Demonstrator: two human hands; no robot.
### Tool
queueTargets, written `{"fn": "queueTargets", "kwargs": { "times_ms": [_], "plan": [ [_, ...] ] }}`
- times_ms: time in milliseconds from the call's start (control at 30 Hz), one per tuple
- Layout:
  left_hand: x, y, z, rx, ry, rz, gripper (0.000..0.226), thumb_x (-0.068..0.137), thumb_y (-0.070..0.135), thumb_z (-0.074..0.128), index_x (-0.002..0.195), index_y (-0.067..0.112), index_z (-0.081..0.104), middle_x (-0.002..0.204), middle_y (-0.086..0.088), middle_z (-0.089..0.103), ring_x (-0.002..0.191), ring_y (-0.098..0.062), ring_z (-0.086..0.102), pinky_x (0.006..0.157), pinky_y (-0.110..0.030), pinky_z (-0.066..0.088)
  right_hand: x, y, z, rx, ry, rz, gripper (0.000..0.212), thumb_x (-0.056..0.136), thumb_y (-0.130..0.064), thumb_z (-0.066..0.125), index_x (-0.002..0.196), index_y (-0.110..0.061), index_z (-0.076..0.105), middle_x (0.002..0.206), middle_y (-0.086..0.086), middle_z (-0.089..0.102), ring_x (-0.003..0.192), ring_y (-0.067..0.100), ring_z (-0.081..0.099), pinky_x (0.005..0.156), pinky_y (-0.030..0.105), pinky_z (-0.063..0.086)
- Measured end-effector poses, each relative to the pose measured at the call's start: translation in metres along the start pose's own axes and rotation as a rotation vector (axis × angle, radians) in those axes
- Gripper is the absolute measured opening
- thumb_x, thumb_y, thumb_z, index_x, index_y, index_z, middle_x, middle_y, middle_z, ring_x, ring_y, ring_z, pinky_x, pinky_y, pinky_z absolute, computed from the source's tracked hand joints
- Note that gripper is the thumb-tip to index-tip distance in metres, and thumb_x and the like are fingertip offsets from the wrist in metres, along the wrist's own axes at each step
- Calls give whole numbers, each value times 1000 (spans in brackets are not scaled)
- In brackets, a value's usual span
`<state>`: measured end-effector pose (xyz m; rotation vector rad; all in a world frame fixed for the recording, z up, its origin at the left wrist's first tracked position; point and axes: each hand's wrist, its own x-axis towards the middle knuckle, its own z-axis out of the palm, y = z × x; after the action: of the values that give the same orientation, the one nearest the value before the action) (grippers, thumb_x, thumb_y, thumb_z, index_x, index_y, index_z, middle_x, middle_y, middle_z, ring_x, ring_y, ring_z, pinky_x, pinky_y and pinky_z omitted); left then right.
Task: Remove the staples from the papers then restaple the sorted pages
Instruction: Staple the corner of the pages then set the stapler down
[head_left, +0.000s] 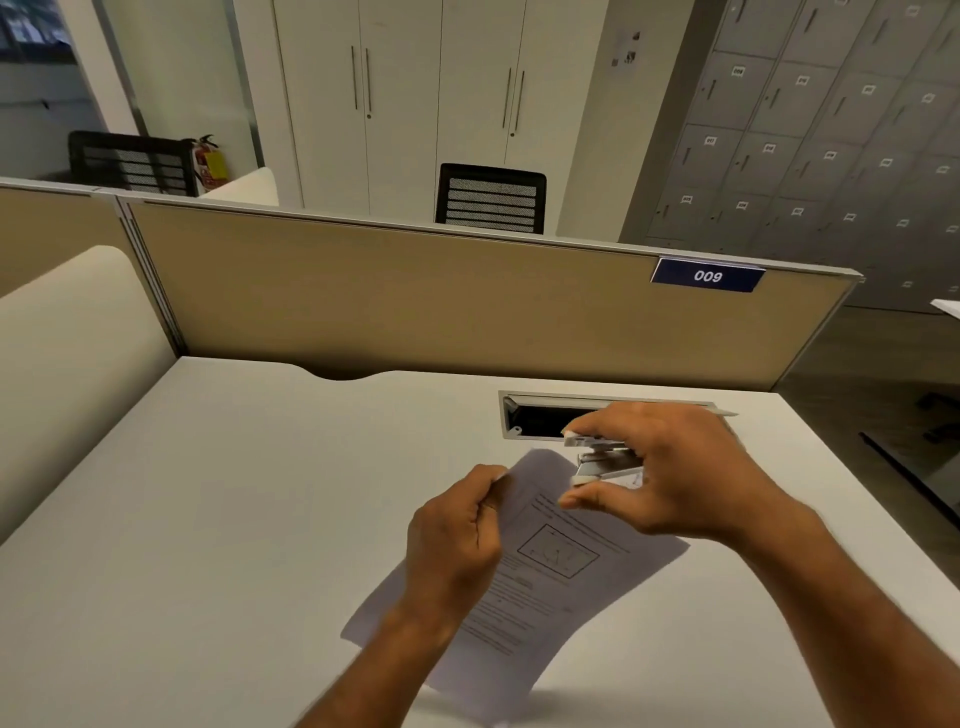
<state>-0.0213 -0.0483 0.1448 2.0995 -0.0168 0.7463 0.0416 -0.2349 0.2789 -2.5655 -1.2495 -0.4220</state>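
Note:
A set of printed papers (545, 577) with text and a boxed diagram lies slanted on the white desk (208, 493). My left hand (457, 535) pinches the papers' left edge near the top corner, fingers closed on the sheets. My right hand (670, 478) holds a small white and grey stapler (602, 460) just above the papers' top corner, index finger on top and thumb below. The stapler's jaws look slightly apart. Whether a staple sits in the corner is hidden.
An open cable slot (540, 418) is set into the desk just behind the stapler. A tan partition (415, 296) with a blue "009" tag (707, 275) closes the back. The desk's right edge drops to the floor. Chairs, cabinets and lockers stand beyond.

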Motion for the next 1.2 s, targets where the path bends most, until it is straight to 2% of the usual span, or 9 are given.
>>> {"fn": "queueTargets", "kwargs": {
  "times_ms": [100,233,367,567,667,733,933,1100,1200],
  "plan": [
    [-1,2,1,8,-11,-7,22,95,25,45,103,24,65,84,9,69,63,-12,61,51,-29,56,7,-5,3,-42,-101,-22,68,69,-80,51,119,-35,62,107,-14,73,91,11,68,76,30,58],
    [-2,1,-1,19,-31,-22,23,95,26,44,101,23,66,82,9,68,63,-13,61,52,-27,55,12,-5,5,-74,-129,-30,76,67,-86,41,118,-35,63,105,-13,74,90,13,69,73,32,60],
    [-3,4,-1,39,-50,-15,24,94,26,44,100,23,66,81,9,69,61,-10,57,53,-8,40,17,-7,5,-109,-144,-49,69,68,-80,52,117,-33,64,104,-13,74,90,12,69,73,33,59],
    [-3,8,3,8,-94,-21,26,95,31,45,102,21,67,84,4,72,65,-13,62,55,-24,55,24,-11,10,-153,-254,-74,64,70,-77,53,116,-35,62,99,-16,73,86,9,66,74,32,56],
    [-3,8,3,20,-106,-19,27,95,34,44,101,22,67,79,6,70,58,-9,56,51,-9,42,26,-10,12,-150,-288,-79,62,70,-77,51,113,-34,64,95,-16,75,84,8,67,74,31,56],
    [-3,8,2,30,-113,-20,29,95,35,43,102,23,67,79,8,70,58,-9,54,51,-6,37,27,-9,13,-149,-300,-79,61,70,-77,48,110,-34,66,94,-15,75,84,8,68,74,32,56],
    [-3,9,1,36,-140,-17,32,95,38,40,102,23,67,82,7,71,61,-6,53,52,-5,38,28,-7,15,-130,-305,-81,53,70,-73,54,102,-34,71,82,-11,75,75,11,66,67,30,55],
    [-3,9,2,31,-150,-19,31,96,38,40,102,23,66,84,7,72,64,-6,56,55,-6,40,27,-7,18,-121,-229,-109,37,74,-63,63,92,-32,74,69,-8,71,63,12,60,56,23,37],
    [-2,8,1,34,-140,-19,29,96,36,41,102,24,67,84,7,72,64,-7,57,56,-8,42,24,-8,20,-104,-195,-119,35,76,-57,65,94,-29,77,70,-5,73,62,13,62,56,25,48]
  ]
}}
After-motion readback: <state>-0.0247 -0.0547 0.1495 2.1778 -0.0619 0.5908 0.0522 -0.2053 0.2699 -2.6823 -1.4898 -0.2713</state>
